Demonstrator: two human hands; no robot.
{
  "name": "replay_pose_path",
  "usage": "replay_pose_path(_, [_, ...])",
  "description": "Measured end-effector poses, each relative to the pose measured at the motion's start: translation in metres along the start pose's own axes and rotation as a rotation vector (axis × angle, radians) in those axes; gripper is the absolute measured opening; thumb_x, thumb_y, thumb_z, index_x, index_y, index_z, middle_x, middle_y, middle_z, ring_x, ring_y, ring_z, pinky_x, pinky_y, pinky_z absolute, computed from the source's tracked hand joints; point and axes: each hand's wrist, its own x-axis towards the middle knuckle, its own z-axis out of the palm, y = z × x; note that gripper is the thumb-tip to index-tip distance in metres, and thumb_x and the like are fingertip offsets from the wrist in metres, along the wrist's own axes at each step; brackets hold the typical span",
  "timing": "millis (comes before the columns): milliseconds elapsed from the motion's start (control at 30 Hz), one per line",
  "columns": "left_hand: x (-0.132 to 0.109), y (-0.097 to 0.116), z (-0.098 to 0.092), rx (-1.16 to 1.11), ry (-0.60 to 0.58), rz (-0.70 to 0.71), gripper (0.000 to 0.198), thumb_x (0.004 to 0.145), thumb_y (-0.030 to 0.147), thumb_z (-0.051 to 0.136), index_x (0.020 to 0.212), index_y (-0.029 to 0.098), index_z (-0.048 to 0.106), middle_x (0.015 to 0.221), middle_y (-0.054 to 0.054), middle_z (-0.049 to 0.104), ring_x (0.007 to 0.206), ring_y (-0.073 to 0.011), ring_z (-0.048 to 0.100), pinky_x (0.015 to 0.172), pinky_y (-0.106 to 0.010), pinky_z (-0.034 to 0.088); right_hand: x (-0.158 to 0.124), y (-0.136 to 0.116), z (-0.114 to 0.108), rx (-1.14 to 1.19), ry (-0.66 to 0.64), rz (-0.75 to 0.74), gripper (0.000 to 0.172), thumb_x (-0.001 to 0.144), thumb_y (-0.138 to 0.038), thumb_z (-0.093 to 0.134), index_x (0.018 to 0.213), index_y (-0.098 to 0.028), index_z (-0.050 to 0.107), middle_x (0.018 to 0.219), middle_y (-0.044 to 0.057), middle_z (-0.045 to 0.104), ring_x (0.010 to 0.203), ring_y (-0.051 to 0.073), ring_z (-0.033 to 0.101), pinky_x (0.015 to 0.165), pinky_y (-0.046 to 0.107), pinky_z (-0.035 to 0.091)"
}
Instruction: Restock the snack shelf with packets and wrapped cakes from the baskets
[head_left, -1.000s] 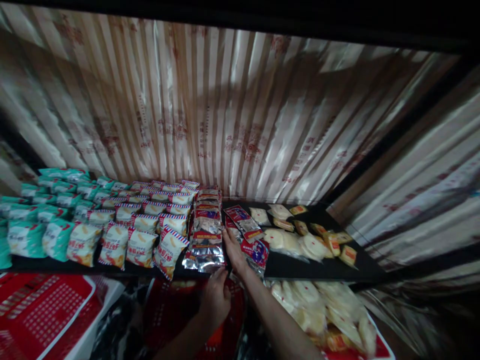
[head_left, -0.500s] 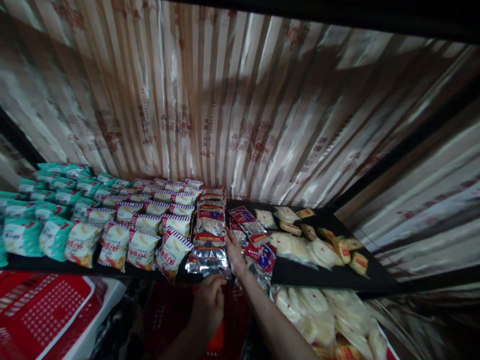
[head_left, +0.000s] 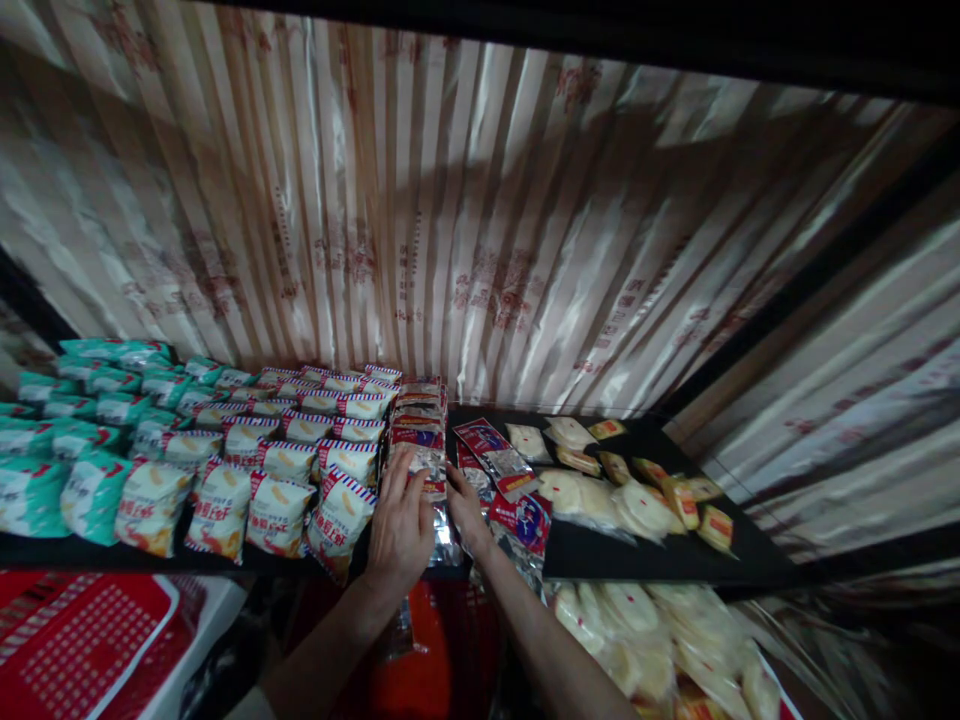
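Note:
My left hand [head_left: 401, 525] lies on top of a row of overlapping silver-and-red snack packets [head_left: 418, 437], its fingers stretched forward and a little apart. Along the right side of that row rests my right hand [head_left: 466, 512], fingers extended against the packets' edges. Just right of it, loose packets of the same kind [head_left: 496, 457] lie flat and askew, one over another. Left of the row stand white snack bags with red and blue print [head_left: 341, 520]. The packets' near part is partly covered by my left hand.
Teal bags [head_left: 97, 497] fill the left of the black shelf [head_left: 600, 560]. Round pale items in clear wrap [head_left: 649, 508] and small yellow packs [head_left: 716, 528] lie right. Below are red baskets [head_left: 82, 640] and a bulky clear bag [head_left: 637, 640]. Printed sheeting [head_left: 450, 200] hangs behind.
My left hand has moved up and forward from below the shelf edge onto the packet row, its fingers now stretched out. The right hand stays beside the row. The view has shifted slightly.

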Motion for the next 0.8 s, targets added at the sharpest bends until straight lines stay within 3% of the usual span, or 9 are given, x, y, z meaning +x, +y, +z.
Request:
replay_pose_path(133, [0.021,-0.002,0.016,0.132,-0.105,-0.021,0.043,0.085,0.019,0.036,0.126,0.011,0.048,0.143,-0.012,0.038,0.139,-0.0263,0.016,0.111,-0.047,0.023,0.004,-0.003,-0.002,-0.011,0.031,0.025,0.046,0.073,-0.047,0.056,0.109,-0.019,0.063,0.112,0.009,0.066,0.107,0.025,0.058,0.097,0.042,0.041])
replay_pose_path(367, [0.025,-0.003,0.027,0.259,-0.275,-0.072,0.049,0.084,0.024,0.039,0.129,0.006,0.046,0.141,-0.019,0.038,0.135,-0.0333,0.024,0.110,-0.049,0.022,0.012,-0.002,-0.003,-0.222,0.138,0.008,0.050,0.085,-0.055,0.035,0.106,-0.020,0.064,0.108,0.011,0.067,0.102,0.025,0.061,0.093,0.039,0.044])
replay_pose_path(633, [0.027,-0.003,0.028,0.259,-0.281,-0.080,0.050,0.081,0.024,0.043,0.127,0.007,0.048,0.139,-0.018,0.042,0.133,-0.0334,0.028,0.109,-0.049,0.023,0.036,0.009,0.004,-0.453,0.191,-0.154,0.046,0.087,-0.040,0.032,0.113,-0.013,0.059,0.109,0.017,0.063,0.101,0.027,0.059,0.091,0.041,0.044])
replay_pose_path(800, [0.026,-0.005,0.031,0.278,-0.290,-0.090,0.052,0.080,0.023,0.043,0.129,0.006,0.047,0.141,-0.019,0.039,0.133,-0.0333,0.028,0.109,-0.048,0.023,0.044,0.016,0.006,-0.328,0.258,-0.203,0.049,0.088,-0.043,0.029,0.112,-0.013,0.059,0.114,0.016,0.059,0.110,0.025,0.052,0.099,0.042,0.038])
